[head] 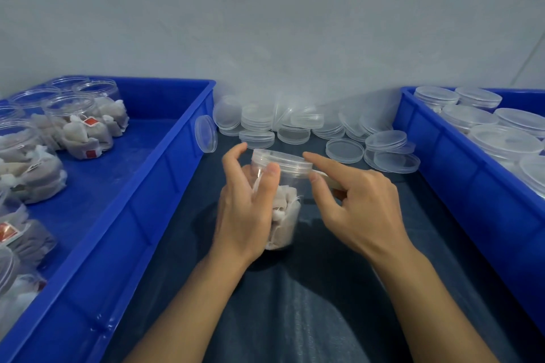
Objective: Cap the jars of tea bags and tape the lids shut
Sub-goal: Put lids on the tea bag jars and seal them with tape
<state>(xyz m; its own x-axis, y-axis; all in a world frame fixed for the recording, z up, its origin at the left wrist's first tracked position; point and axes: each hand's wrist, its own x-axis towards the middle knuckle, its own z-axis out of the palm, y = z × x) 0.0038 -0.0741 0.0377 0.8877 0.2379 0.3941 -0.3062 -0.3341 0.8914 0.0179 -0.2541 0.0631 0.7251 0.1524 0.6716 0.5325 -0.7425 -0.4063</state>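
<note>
A clear plastic jar [284, 215] full of tea bags stands at the centre on the dark cloth, with a clear lid [281, 161] sitting on its mouth. My left hand [247, 209] grips the jar's left side, thumb across the front just under the lid. My right hand [354, 203] is at the lid's right edge: the index finger reaches over the rim and the thumb presses the lid's side. Its other fingers curl round a pale tape roll [330, 181], mostly hidden, and a strip seems to run from it to the lid.
A blue bin [165, 186] on the left holds several uncapped jars of tea bags [79, 130]. Loose clear lids [295, 127] are piled along the wall behind. A second blue bin [436, 174] on the right holds capped jars [501, 141].
</note>
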